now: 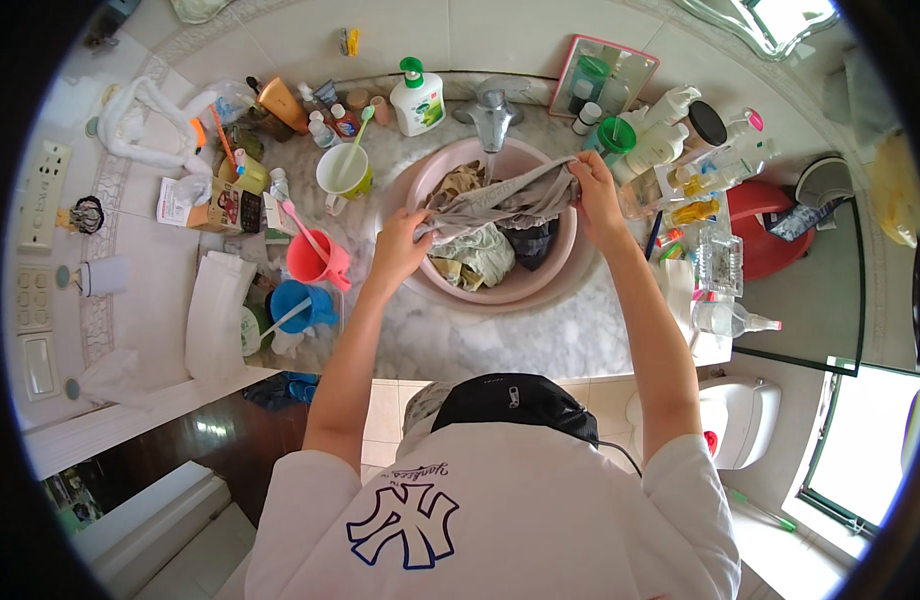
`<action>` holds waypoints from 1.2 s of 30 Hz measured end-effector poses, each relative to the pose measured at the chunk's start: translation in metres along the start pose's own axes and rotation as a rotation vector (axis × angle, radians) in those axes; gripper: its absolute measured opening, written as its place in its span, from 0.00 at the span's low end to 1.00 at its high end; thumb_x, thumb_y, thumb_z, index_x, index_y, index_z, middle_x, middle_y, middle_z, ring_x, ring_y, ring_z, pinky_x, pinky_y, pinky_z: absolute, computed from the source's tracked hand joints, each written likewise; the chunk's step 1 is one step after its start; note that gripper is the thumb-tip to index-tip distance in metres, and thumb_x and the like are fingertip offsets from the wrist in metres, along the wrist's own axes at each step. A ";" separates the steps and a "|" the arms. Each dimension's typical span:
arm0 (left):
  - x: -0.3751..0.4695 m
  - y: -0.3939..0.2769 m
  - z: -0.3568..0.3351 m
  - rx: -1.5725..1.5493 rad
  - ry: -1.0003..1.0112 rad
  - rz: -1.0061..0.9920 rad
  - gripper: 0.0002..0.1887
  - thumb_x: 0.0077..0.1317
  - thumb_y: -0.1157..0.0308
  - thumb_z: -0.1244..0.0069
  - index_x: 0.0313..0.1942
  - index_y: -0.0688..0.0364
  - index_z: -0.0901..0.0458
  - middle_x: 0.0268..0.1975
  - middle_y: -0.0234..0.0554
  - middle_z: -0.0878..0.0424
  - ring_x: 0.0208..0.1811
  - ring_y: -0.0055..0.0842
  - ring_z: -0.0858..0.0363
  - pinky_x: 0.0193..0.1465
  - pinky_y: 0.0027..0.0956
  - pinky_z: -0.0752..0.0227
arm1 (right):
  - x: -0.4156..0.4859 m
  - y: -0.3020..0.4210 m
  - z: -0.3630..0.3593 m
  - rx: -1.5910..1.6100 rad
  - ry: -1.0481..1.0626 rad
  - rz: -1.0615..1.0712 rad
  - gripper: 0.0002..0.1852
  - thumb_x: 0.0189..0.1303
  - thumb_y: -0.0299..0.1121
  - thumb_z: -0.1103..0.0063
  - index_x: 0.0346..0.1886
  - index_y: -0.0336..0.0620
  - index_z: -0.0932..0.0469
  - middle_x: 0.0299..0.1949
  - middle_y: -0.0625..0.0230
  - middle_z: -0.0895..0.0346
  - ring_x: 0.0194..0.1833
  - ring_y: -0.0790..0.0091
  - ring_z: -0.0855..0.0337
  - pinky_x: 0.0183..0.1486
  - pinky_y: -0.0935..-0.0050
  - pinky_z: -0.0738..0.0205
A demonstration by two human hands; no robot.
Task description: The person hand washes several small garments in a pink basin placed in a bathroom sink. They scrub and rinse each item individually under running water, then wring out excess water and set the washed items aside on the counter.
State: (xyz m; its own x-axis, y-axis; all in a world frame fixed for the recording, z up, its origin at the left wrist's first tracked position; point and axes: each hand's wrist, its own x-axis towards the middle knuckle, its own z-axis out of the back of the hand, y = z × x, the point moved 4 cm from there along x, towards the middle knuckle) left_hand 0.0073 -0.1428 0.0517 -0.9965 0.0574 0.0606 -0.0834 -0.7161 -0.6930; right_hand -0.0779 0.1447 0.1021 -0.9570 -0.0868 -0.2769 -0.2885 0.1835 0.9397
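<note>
A grey garment (508, 196) with lettering on its band is stretched between my two hands, above a pink plastic basin (546, 281). My left hand (402, 244) grips its left end near the basin's rim. The other end, higher and to the right, is pinched in my right hand (596, 191). Water runs from the chrome faucet (495, 124) behind the cloth. Inside the basin lie a pale green cloth (478, 255), a dark cloth (533, 244) and a patterned brown cloth (456, 184), partly hidden by the stretched garment. The basin sits in the washbasin of a marble counter (460, 345).
Left of the basin stand a white-and-green mug (332, 169), a pink cup (310, 259) and a blue cup (295, 304), each with a toothbrush. A soap pump bottle (417, 105) is behind. Several bottles (658, 146) and a glass ashtray (720, 261) crowd the right side. A mirror (602, 79) leans at the back.
</note>
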 end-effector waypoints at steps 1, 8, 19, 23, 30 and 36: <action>-0.001 -0.002 -0.003 0.051 -0.002 0.015 0.22 0.54 0.75 0.43 0.51 0.58 0.23 0.39 0.48 0.24 0.41 0.38 0.23 0.43 0.36 0.30 | -0.004 0.005 -0.004 0.010 0.027 -0.007 0.04 0.68 0.33 0.53 0.41 0.47 0.29 0.32 0.78 0.29 0.33 0.84 0.28 0.36 0.79 0.31; 0.019 -0.083 -0.011 -0.363 -0.177 -0.324 0.25 0.54 0.73 0.42 0.53 0.62 0.28 0.46 0.47 0.24 0.51 0.33 0.25 0.52 0.35 0.32 | -0.019 0.021 -0.056 -0.048 0.449 -0.164 0.11 0.66 0.33 0.49 0.47 0.38 0.24 0.37 0.75 0.23 0.37 0.82 0.24 0.40 0.81 0.28; 0.014 -0.060 -0.012 -1.357 0.455 0.381 0.15 0.71 0.63 0.57 0.53 0.59 0.24 0.43 0.32 0.19 0.45 0.19 0.21 0.48 0.30 0.25 | 0.010 0.057 0.001 -0.718 0.399 0.112 0.13 0.60 0.35 0.41 0.43 0.36 0.22 0.37 0.74 0.22 0.42 0.81 0.25 0.43 0.77 0.29; 0.013 -0.085 -0.002 -1.505 0.434 0.120 0.21 0.69 0.68 0.54 0.62 0.55 0.33 0.49 0.31 0.22 0.49 0.20 0.23 0.53 0.32 0.28 | -0.005 0.033 0.005 -0.855 -0.283 0.427 0.14 0.58 0.38 0.39 0.39 0.36 0.23 0.29 0.66 0.20 0.28 0.76 0.21 0.31 0.73 0.26; 0.006 -0.096 0.006 -1.031 0.249 -0.085 0.36 0.63 0.79 0.49 0.68 0.58 0.48 0.64 0.36 0.37 0.61 0.20 0.33 0.61 0.29 0.35 | -0.060 -0.067 -0.047 -0.169 0.230 -0.485 0.14 0.62 0.36 0.48 0.46 0.37 0.25 0.34 0.64 0.25 0.31 0.68 0.17 0.32 0.72 0.17; 0.010 -0.050 0.037 -0.632 -0.102 0.079 0.25 0.67 0.74 0.51 0.62 0.63 0.39 0.46 0.41 0.22 0.42 0.19 0.25 0.44 0.23 0.30 | -0.048 -0.044 0.003 -0.289 0.086 -0.130 0.13 0.59 0.21 0.57 0.48 0.37 0.31 0.35 0.63 0.27 0.32 0.65 0.17 0.35 0.69 0.16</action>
State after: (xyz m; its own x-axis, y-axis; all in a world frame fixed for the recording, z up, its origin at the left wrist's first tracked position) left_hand 0.0018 -0.1324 0.1135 -0.9970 -0.0676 0.0388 -0.0271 -0.1659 -0.9858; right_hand -0.0197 0.1432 0.0735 -0.9029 -0.1757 -0.3923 -0.3762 -0.1186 0.9189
